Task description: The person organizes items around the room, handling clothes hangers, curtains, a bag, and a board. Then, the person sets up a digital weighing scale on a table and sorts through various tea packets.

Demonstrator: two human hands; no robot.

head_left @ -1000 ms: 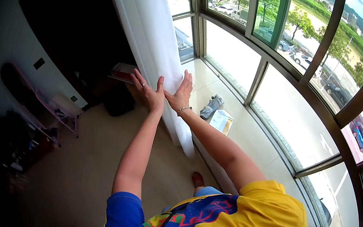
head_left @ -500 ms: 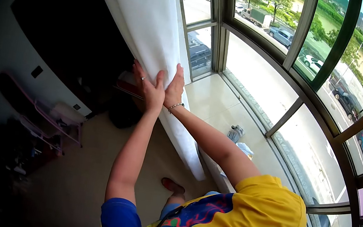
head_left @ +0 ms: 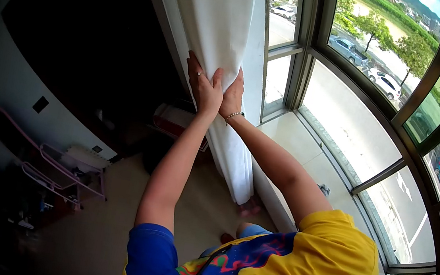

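Curtain, one, white, gathered between two hands

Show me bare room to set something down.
Ledge tiles lie bare between window post and right forearm; floor, between pink frame and left arm. Crowded: the curtain under left hand and right hand; the clutter beside the pink frame.
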